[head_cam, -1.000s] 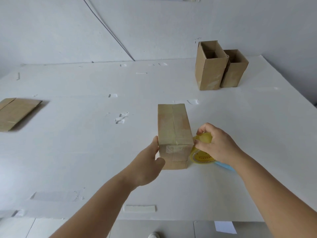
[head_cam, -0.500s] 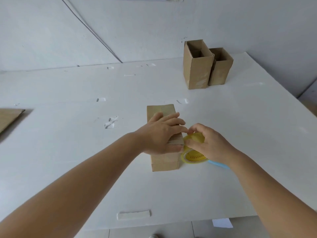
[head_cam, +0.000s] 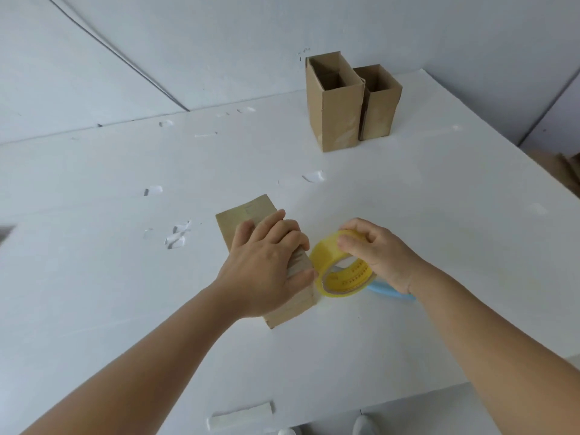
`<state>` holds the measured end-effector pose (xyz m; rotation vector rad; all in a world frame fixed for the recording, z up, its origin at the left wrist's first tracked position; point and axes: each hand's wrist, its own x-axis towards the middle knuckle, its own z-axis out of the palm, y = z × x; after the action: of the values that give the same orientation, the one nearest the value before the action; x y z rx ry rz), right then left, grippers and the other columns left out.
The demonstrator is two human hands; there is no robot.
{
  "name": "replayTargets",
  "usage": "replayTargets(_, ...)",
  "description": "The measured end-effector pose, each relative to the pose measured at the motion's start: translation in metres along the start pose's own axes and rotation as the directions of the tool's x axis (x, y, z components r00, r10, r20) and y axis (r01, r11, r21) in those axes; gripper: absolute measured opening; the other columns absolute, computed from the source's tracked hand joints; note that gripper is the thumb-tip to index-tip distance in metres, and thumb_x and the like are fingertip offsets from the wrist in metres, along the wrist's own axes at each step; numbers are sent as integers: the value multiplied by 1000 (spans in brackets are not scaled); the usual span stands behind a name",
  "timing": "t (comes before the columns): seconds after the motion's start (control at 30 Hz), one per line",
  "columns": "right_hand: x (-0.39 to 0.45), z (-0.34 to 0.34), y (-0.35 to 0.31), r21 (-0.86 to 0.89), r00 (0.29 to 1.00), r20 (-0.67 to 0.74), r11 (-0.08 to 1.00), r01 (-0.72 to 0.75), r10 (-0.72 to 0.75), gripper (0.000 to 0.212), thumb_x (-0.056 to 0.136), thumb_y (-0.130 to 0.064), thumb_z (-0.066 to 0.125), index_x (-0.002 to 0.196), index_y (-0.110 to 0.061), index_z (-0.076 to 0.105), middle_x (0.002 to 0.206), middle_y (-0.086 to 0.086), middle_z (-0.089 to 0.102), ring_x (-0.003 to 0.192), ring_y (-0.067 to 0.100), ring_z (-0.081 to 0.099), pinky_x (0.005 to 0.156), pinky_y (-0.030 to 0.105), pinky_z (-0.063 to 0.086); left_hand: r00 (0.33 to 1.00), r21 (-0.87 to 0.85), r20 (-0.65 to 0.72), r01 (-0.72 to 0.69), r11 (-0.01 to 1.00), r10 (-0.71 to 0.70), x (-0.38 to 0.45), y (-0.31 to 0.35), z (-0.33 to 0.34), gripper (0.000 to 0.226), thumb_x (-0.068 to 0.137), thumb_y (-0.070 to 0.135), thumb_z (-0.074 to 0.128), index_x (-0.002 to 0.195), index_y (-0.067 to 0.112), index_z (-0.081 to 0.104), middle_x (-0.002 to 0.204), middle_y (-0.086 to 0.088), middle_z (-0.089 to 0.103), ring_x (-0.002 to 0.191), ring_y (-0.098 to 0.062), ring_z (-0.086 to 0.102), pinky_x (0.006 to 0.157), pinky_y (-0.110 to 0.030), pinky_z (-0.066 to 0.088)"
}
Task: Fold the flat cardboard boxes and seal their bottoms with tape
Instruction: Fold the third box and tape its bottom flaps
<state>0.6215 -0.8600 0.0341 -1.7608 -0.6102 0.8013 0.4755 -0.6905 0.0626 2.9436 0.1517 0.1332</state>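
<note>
Lifting off the bench (head_cam: 94, 277), the yellow tape roll (head_cam: 340, 268) had risen and tilted since half a second before, gripped by the right hand (head_cam: 376, 249) with fingers curled over its rim. The left hand (head_cam: 266, 262) stayed flat on the lying cardboard box (head_cam: 248, 215), fingers straight, the roll just beside it at 3 o'clock. Two upright open boxes (head_cam: 348, 105) stood at 1 o'clock by the white wall (head_cam: 219, 42).

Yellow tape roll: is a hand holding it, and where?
Yes. The right hand pinches the yellow tape roll at its top rim, fingers curled over the outer band. The left hand only presses flat on the cardboard box.
</note>
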Motion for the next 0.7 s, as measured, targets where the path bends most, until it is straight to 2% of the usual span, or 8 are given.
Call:
replayTargets(0.1, 12, -7, -19, -300, 1000, -15, 954, 18, -24, 12, 79, -36, 72, 85, -30, 63, 80, -9, 63, 72, 8, 58, 66, 22, 46, 1000, 11, 19, 11, 1000, -12, 3, -1, 1, 58, 79, 72, 20, 115, 36, 49, 129, 21, 43, 145, -10, 13, 110, -37, 14)
replayTargets(0.2, 20, -10, -27, -593, 999, -15, 804, 26, -43, 24, 74, -45, 73, 91, -36, 59, 101, -3, 57, 94, 17, 53, 80, 30, 45, 1000, 10, 22, 8, 1000, -8, 5, -3, 1, 56, 79, 72, 21, 114, 37, 49, 128, 22, 43, 145, -10, 13, 111, -35, 13)
replayTargets(0.27, 24, -8, -28, -688, 998, 6, 724, 51, -65, 27, 73, -50, 70, 91, -39, 54, 103, -4, 53, 99, 18, 46, 89, 34, 40, 1000, 3, 26, 3, 1000, -3, 7, -4, -1, 56, 79, 73, 21, 114, 38, 49, 128, 22, 44, 144, -10, 14, 110, -35, 13)
replayTargets(0.4, 25, -8, -28, -797, 989, 19, 595, 104, -147, 28, 74, -55, 65, 93, -38, 54, 91, -8, 44, 93, 15, 37, 85, 31, 29, 994, -1, 106, -9, 1000, 9, 11, -3, -8, 65, 76, 78, 13, 114, 39, 48, 124, 23, 43, 141, -9, 14, 109, -31, 8)
replayTargets(0.5, 25, -12, -34, -821, 979, 48, 550, 153, -200, 33, 74, -58, 64, 99, -37, 57, 86, -10, 40, 93, 13, 34, 90, 32, 27, 985, -11, 169, 28, 1000, -26, 28, 0, -25, 66, 77, 76, 8, 115, 39, 48, 105, 20, 51, 122, -12, 33, 104, -30, 14)
replayTargets(0.57, 23, -14, -41, -823, 973, 72, 538, 181, -217, 34, 75, -60, 63, 101, -38, 57, 82, -14, 37, 93, 13, 34, 93, 33, 26, 975, -23, 216, 52, 998, -46, 50, 3, -36, 50, 88, 64, 23, 121, 37, 47, 100, 16, 58, 112, -15, 46, 104, -33, 21)
replayTargets(0.63, 22, -17, -45, -809, 971, 81, 555, 196, -225, 38, 74, -62, 63, 103, -38, 58, 80, -15, 35, 94, 13, 35, 94, 35, 26, 947, -19, 319, 56, 998, -47, 75, 7, -44, 39, 94, 51, 39, 130, 36, 43, 109, 12, 58, 112, -15, 49, 105, -33, 28)
replayTargets(0.7, 21, -19, -48, -797, 965, 92, 562, 220, -246, 47, 71, -69, 55, 105, -39, 59, 80, -15, 36, 94, 13, 36, 95, 34, 26, 854, -70, 517, 117, 991, -64, 94, 12, -48, 41, 93, 48, 50, 132, 38, 45, 115, 10, 59, 112, -13, 53, 99, -32, 38)
